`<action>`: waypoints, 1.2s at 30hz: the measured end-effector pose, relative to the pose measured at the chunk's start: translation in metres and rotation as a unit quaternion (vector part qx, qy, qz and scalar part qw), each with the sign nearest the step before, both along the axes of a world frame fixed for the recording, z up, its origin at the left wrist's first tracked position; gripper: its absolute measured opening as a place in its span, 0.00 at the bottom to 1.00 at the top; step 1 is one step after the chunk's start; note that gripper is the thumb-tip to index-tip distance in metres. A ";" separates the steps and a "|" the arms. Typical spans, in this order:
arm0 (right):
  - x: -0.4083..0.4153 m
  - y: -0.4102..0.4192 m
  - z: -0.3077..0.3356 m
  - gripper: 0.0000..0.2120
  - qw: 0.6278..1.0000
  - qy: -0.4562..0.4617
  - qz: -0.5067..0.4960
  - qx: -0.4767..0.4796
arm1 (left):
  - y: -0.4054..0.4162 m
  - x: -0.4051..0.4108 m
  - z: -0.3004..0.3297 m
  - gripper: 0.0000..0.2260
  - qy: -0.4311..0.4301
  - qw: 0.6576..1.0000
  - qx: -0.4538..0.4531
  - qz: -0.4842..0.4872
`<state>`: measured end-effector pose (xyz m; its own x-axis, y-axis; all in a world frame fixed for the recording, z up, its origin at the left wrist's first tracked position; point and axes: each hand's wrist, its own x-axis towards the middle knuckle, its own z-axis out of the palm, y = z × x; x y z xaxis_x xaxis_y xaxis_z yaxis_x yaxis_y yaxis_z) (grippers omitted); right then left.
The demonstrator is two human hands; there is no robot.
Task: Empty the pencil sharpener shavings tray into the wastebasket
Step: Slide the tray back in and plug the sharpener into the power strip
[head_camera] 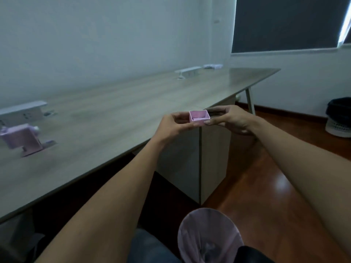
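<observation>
A small pink shavings tray is held upright, open side up, between both hands above the desk's front edge. My left hand pinches its left side and my right hand grips its right side. The tray's inside looks bare from here. The pink pencil sharpener stands on the desk at the far left, blurred. A wastebasket with a pink liner sits on the floor at the bottom of the view, below and nearer than the tray.
A long wooden desk runs along the wall, with white power strips on it. A cabinet stands under the desk. A second bin with a dark liner sits on the wood floor at far right.
</observation>
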<state>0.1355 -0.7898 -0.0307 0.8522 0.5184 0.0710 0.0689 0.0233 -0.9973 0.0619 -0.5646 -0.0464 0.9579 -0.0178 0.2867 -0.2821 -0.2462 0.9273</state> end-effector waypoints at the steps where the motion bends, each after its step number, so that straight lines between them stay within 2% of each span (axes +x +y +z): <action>1: 0.001 0.005 0.010 0.27 1.000 -0.012 0.005 0.002 | 0.006 -0.001 0.011 0.22 -0.007 1.000 0.003 0.003; 6: -0.001 0.050 0.048 0.30 0.997 -0.070 0.032 0.004 | 0.049 -0.009 0.058 0.22 -0.018 0.999 0.045 0.016; 11: -0.009 0.122 0.075 0.26 0.992 -0.104 0.067 0.033 | 0.110 -0.027 0.090 0.24 -0.033 0.995 0.067 0.067; 19: -0.025 0.248 0.108 0.24 0.975 -0.133 0.176 0.036 | 0.211 -0.088 0.124 0.16 -0.036 0.980 0.109 0.161; 24: -0.047 0.333 0.119 0.23 0.961 -0.130 0.239 0.050 | 0.279 -0.134 0.136 0.18 -0.026 0.965 0.121 0.233; 31: -0.075 0.425 0.103 0.22 0.954 -0.071 0.272 0.104 | 0.347 -0.192 0.133 0.17 -0.007 0.943 0.122 0.309; 36: -0.077 0.467 0.066 0.22 0.955 -0.097 0.271 0.068 | 0.395 -0.240 0.105 0.19 0.008 0.926 0.095 0.364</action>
<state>0.0584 -0.3233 0.0353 0.4257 0.8544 0.2980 0.1938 0.2356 -0.9523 -0.1783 -0.1694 0.0587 0.7395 0.5865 0.3304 0.0362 -0.5247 0.8505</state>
